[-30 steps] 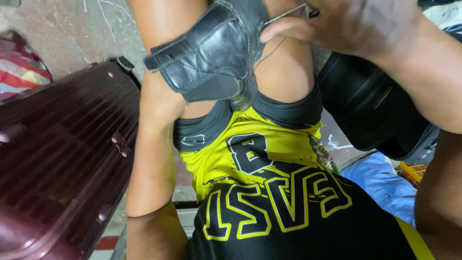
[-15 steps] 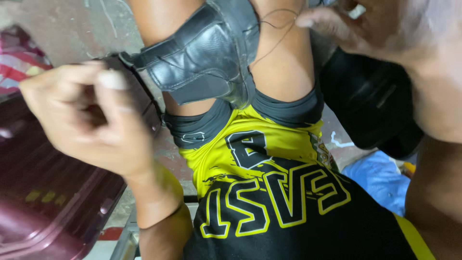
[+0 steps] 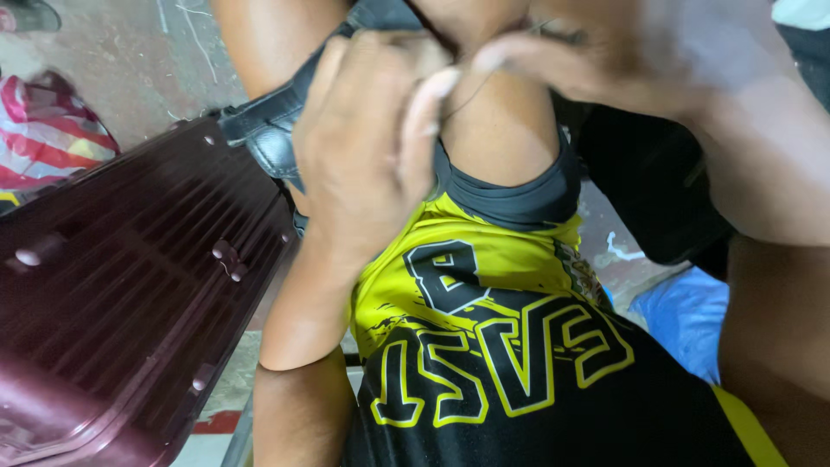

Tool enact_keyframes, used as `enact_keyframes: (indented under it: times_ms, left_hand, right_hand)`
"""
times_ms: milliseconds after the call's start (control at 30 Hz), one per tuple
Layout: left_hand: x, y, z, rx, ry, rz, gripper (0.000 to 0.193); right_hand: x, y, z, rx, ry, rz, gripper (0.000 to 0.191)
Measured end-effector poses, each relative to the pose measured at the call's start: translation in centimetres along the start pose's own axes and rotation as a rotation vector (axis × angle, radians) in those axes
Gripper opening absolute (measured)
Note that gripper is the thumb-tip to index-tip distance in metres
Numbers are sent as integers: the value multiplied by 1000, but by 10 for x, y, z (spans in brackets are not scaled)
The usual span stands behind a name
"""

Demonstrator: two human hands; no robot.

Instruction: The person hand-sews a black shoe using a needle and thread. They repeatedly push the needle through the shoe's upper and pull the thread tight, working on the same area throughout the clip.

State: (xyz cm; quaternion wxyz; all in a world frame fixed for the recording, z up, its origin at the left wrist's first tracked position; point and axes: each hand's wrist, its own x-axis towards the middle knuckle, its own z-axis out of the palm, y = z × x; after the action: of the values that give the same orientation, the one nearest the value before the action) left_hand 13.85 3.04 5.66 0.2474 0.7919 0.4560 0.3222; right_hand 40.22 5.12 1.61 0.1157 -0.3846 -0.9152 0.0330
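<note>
**Both hands working at the black leather piece over the knee**

The black leather piece (image 3: 268, 143) is lying across the knee (image 3: 497, 130), mostly hidden under the left hand (image 3: 367, 143), whose fingers are curling closed over its right end. Just right of the leather, the right hand (image 3: 622, 65) is pinching a thin thread (image 3: 462, 104). Left of the leather is sitting a maroon suitcase (image 3: 121, 294).

Our left hand (image 3: 367, 147) lies over the black leather piece (image 3: 264, 138) draped across our knee, its fingers (image 3: 424, 112) meeting our right hand (image 3: 622, 60) just to the right. Below them sits our yellow-and-black sports shorts leg (image 3: 493, 346). To the left lies the ribbed maroon hard-shell suitcase (image 3: 121, 294); behind it, the red-striped cloth bag (image 3: 47, 138) on the concrete floor (image 3: 138, 60). At right lies crumpled blue plastic sheeting (image 3: 683, 316).
</note>
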Motion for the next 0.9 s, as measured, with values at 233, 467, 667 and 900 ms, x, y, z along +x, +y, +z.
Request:
enact_keyframes:
  times_ms: [233, 467, 667, 900]
  left_hand:
    - [-27, -13, -3, -550, 124, -315, 9]
    - [-35, -36, -17, -1160, 238, -423, 19]
    - [-26, -23, -29, -975, 159, -694, 37]
    - [-22, -18, -20, -332, -166, -233, 77]
  right_hand:
    - [32, -12, 28, 759, -90, 311, 65]
    - [40, -27, 25, 799, -171, 164, 35]
    - [24, -22, -14, 892, -286, 384, 17]
    - [19, -43, -39, 990, 19, 325, 11]
